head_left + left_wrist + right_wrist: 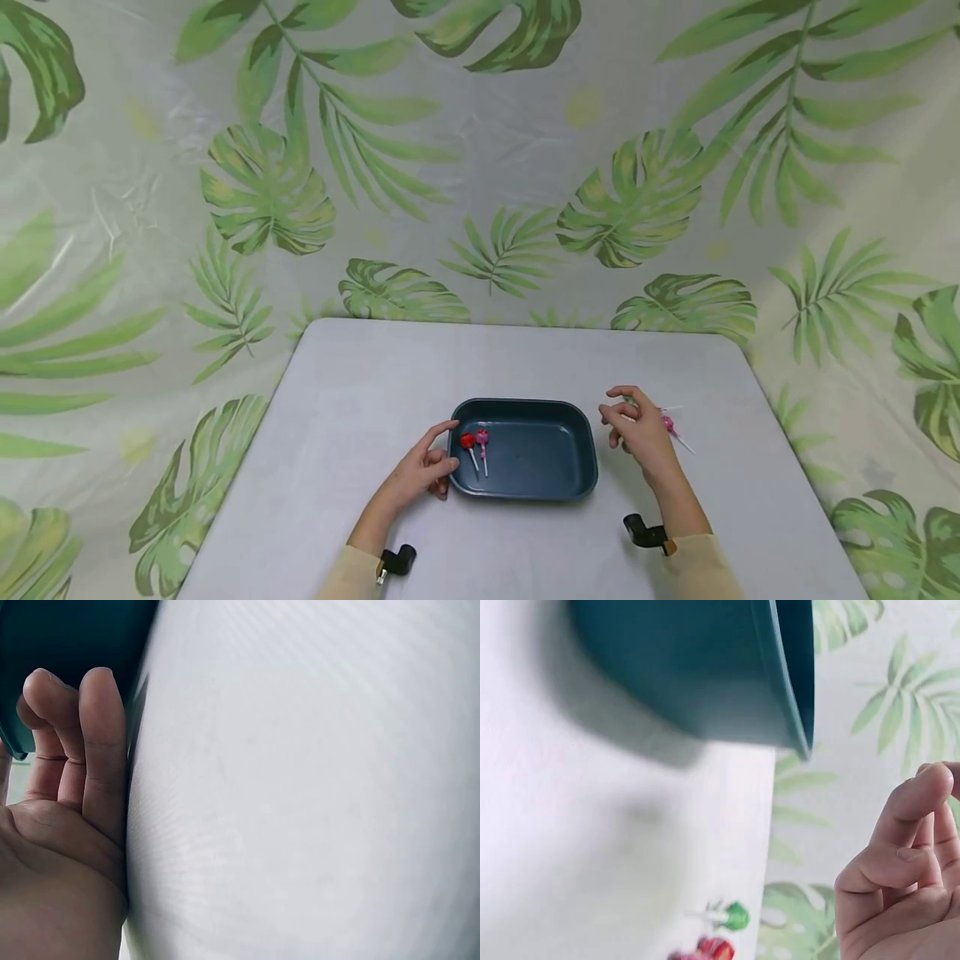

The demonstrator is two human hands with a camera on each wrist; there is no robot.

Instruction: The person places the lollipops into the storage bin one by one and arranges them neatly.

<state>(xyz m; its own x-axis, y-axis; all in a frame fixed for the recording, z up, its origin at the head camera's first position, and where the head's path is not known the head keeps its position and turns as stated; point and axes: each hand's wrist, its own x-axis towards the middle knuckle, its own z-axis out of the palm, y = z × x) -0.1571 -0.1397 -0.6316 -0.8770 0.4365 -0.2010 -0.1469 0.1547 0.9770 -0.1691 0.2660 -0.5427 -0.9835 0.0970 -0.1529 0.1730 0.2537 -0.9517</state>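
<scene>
A dark blue rectangular tray [525, 492] sits on the white table. My left hand [416, 471] holds its left side, thumb and index finger at the rim; the left wrist view shows its other fingers [103, 742] bent against the tray wall. Inside, near that side, lie a red lollipop [468, 441] and a pink lollipop [482, 437]. To the right of the tray my right hand [637, 429] hovers above the table, fingers loosely bent, with nothing visible in them. Beneath and beside it are a green lollipop [736, 916], a red lollipop [717, 949] and another pink lollipop [668, 423], partly hidden.
The white table [375, 367] extends around the tray. Behind it hangs a leaf-patterned sheet [517, 167]. Small black devices are strapped to the left wrist [399, 560] and the right wrist [643, 532].
</scene>
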